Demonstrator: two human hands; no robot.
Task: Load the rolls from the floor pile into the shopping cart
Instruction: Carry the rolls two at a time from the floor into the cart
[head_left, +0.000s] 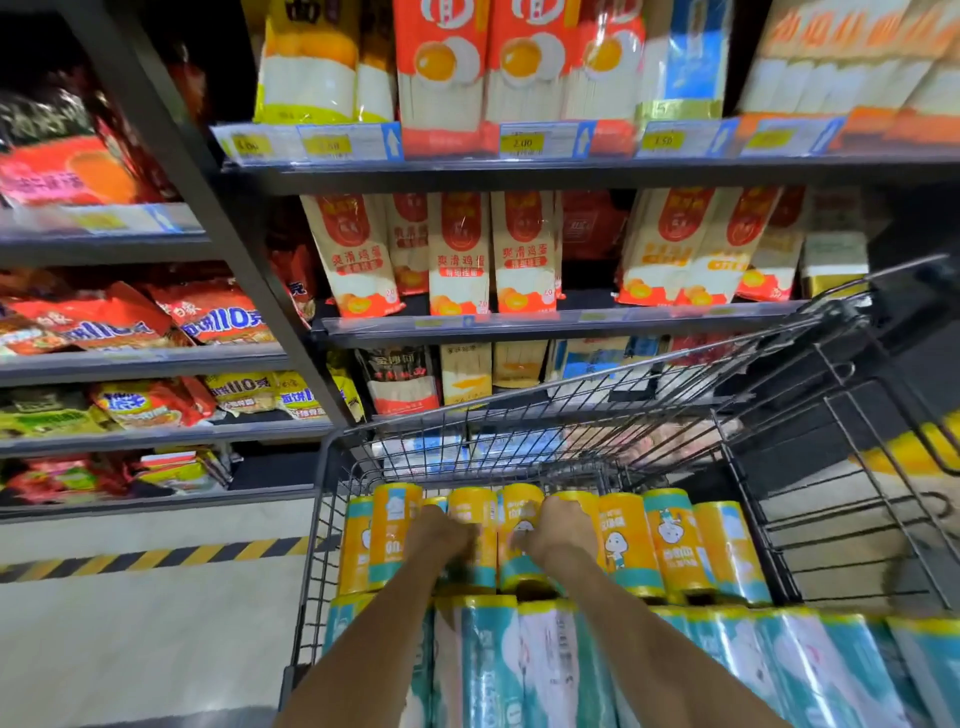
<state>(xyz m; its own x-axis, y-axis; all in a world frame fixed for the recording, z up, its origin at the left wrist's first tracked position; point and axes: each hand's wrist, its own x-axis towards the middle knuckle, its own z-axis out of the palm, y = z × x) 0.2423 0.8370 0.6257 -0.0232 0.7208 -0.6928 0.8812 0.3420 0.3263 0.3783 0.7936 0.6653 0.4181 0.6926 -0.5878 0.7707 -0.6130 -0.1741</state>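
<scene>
Orange rolls (626, 540) upright in cart (313, 519), left hand (441, 535), right hand (558, 530) seemingly atop.

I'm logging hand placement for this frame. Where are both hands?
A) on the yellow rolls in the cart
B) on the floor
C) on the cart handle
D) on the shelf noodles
A: the left hand and right hand both reach into the cart and sit on the upright yellow rolls, well below the shelves.
</scene>
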